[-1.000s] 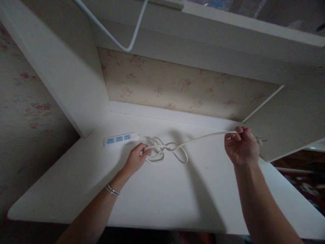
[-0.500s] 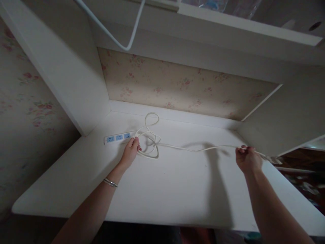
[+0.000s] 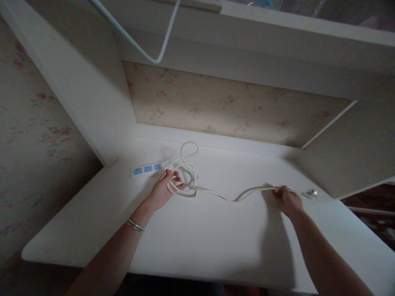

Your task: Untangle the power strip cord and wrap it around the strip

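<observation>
A white power strip with three blue socket blocks lies at the left on the white desktop. Its cream power cord forms loose loops beside the strip, then runs right across the surface. My left hand has the loops between thumb and fingers, some fingers reaching through them. Further right, my right hand pinches the cord a short way from its plug, which is at the far right of the desktop.
White side panels and a low back ledge enclose the desktop. A shelf hangs overhead, and a bent pale rod juts down at upper left. Floral wallpaper covers the back wall.
My right hand has moved left and a little lower with the cord, and the stretch between my hands sags more. The plug has come left onto the desktop. My left fingers have spread within the loops.
</observation>
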